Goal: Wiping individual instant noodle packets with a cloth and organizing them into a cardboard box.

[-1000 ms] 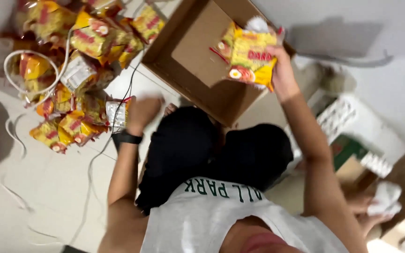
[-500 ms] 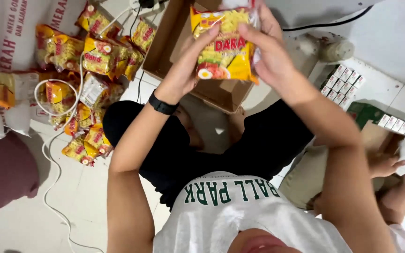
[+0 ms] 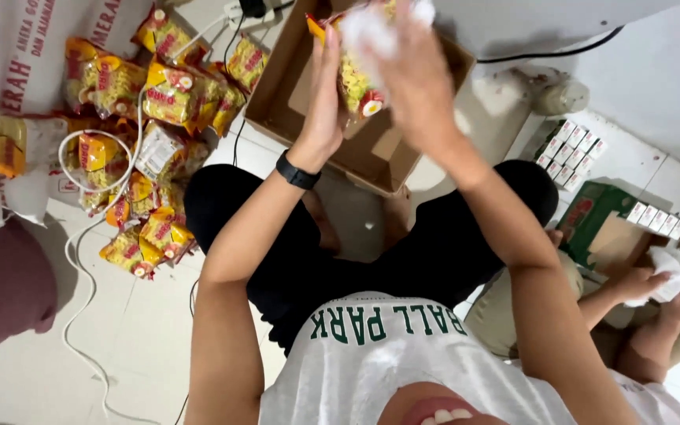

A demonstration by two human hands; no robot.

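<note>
- A yellow-and-red snack packet (image 3: 353,75) is held up between both hands above an open cardboard box (image 3: 277,102); the packet hangs over the box's far part, clear of its floor.
- By the look of it, the step in hand is packing: the packet is over the box, not yet set down. Placing it would call for lowering it straight between the box walls and then letting both hands part.
- The left hand (image 3: 326,94), a black band at its wrist, presses flat against the packet's left edge, fingers together and pointing up.
- The right hand (image 3: 411,67) is blurred; its grip closes over the packet's top and right side, with something white and crumpled at the fingertips that cannot be made out.
- A heap of like packets (image 3: 147,134) lies on the tiled floor (image 3: 135,330) left of the box, with a white cable (image 3: 80,236) looped through it.
- At the right, another person's hands (image 3: 663,295) hold a crumpled white wrapper near rows of small white cartons (image 3: 572,149).
</note>
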